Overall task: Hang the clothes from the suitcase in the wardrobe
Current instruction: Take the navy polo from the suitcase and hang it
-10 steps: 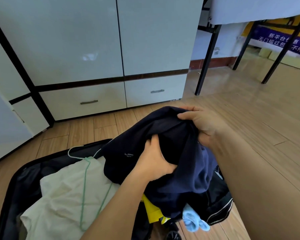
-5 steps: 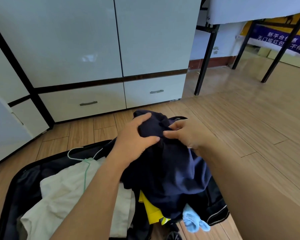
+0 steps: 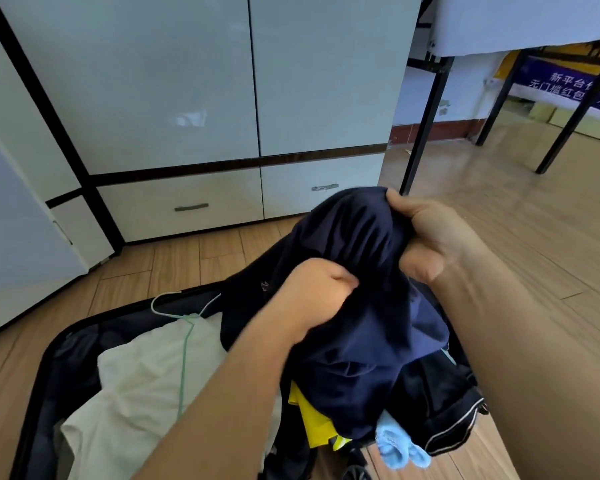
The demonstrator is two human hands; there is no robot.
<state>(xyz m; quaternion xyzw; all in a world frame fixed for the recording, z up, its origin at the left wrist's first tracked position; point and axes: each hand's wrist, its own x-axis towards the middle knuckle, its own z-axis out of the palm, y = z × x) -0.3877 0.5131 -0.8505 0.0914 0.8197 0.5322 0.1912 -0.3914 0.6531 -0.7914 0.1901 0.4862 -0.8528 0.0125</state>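
A navy garment (image 3: 357, 244) is bunched up above the open black suitcase (image 3: 63, 355) on the floor. My right hand (image 3: 426, 233) grips its top edge, thumb and fingers curled round the cloth. Lower down, my left hand (image 3: 312, 292) clutches a fold in its middle. Inside the suitcase lies a white garment (image 3: 146, 386) with a pale green wire hanger (image 3: 184, 327) on it. Yellow cloth (image 3: 316, 424) and a light blue item (image 3: 399, 445) show beneath the navy garment. The white wardrobe (image 3: 187, 81) stands behind, its two middle doors closed.
Two drawers (image 3: 187, 206) run along the wardrobe's base. An open white door panel (image 3: 18, 223) juts out at the left. A black-legged table (image 3: 426, 126) with a white top stands at the right over wooden floor (image 3: 534, 230).
My left hand dropped from the garment's top to a fold lower down. My right hand rose and moved right, pulling the navy garment's top edge higher.
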